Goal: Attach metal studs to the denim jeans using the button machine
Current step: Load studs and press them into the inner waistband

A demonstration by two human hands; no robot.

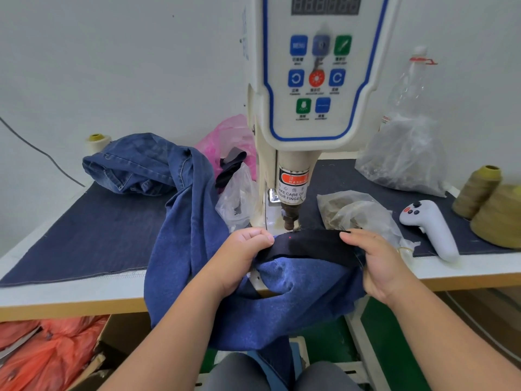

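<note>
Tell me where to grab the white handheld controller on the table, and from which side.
Grip the white controller by its long plain handle, the part pointing toward the table's front edge, coming from above. It lies flat on the dark mat with its buttoned head toward the machine. The thread cones crowd its right side and a plastic bag its left, so a top-down pinch looks clearest.

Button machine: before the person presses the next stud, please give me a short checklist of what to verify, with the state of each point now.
1. Jeans held by both hands: ok; left hand and right hand grip the dark band at each end.
2. Band flat between the hands: ok.
3. Red laser dot on the band: ok.
4. Fingers away from the punch head: ok, though the left fingertips are close.
5. Stud loaded in the punch: cannot tell.
6. Plastic bags away from the punch: ok.
</note>
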